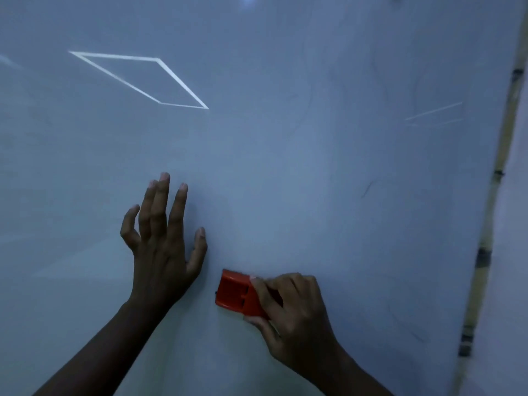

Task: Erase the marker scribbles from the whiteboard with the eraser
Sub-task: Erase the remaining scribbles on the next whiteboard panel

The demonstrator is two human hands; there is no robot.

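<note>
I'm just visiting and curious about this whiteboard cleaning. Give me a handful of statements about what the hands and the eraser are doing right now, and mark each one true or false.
1. The right hand grips the orange eraser. True.
2. The left hand holds a marker. False: it holds nothing, and its fingers are spread open against the whiteboard.
3. The eraser is near the top of the board. False: it sits low on the board, just right of the left hand.
4. Faint dark marker lines remain on the right part of the board. True.
5. The eraser is blue. False: it is orange.
</note>
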